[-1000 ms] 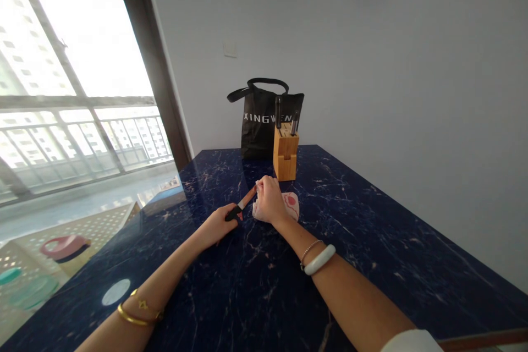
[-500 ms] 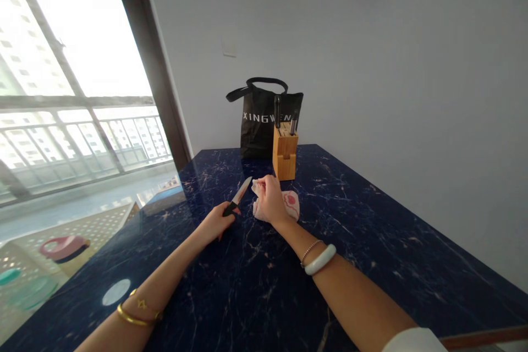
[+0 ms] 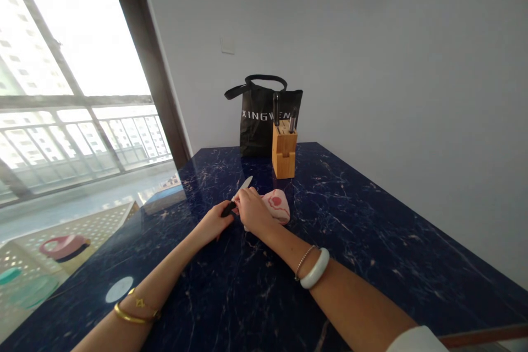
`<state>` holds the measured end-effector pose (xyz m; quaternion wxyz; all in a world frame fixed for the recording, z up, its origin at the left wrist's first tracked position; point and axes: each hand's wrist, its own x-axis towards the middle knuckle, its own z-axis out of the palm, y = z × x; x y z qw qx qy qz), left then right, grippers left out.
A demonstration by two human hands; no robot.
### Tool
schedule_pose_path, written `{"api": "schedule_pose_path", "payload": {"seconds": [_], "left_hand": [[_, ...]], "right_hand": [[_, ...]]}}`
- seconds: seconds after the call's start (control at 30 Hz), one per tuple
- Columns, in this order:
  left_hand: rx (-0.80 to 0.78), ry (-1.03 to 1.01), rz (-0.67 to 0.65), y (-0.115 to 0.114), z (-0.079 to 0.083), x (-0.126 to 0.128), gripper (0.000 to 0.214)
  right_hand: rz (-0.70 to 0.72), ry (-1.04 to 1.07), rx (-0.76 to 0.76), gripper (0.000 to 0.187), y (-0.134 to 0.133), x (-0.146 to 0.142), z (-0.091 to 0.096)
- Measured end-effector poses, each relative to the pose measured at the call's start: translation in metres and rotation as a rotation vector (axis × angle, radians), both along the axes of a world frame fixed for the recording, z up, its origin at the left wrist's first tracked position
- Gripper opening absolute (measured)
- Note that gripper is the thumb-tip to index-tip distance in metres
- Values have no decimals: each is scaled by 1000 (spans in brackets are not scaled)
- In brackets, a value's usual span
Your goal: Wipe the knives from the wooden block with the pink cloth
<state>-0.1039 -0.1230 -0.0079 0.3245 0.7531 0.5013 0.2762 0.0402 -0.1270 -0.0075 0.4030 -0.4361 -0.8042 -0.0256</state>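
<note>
My left hand [image 3: 216, 220] is closed round the black handle of a kitchen knife [image 3: 246, 182], its blade pointing away and to the right. A white cloth with a red pattern [image 3: 277, 206] is gripped in my right hand [image 3: 252, 210], bunched and partly hidden by the fingers. Those fingers and the cloth are up against the blade near the handle, covering its lower part. The rest of the cloth hangs out to the right of the hand, above or on the table; I cannot tell which.
A wooden knife block [image 3: 284, 157] with black-handled tools stands on the dark blue marbled table [image 3: 355, 264], in front of a black tote bag [image 3: 256, 135]. A round white disc [image 3: 119, 289] lies at the left. Beside the table, a perforated beige surface [image 3: 101, 225] bears a pink-lidded container [image 3: 65, 247].
My right hand has moved left and slightly nearer with the cloth, from beside the blade tip to the blade's base. The left hand and knife have barely moved.
</note>
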Motion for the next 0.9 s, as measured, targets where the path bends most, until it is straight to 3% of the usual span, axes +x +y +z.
{"api": "schedule_pose_path", "payload": {"seconds": [0.3,0.5,0.77,0.9], "left_hand": [[24,22,-97,-2,5,-1,17],[-65,9,-113,-1,4,-1,22],[-99,-228,16,7,0,0,61],[42,-137,96,10,-1,-1,52]], "right_hand": [[-130,136,32,11,12,22,3],[-257,305,-16,10,23,41,3],[-83,286,116,12,7,31,12],[-13,175,102,13,-4,21,17]]}}
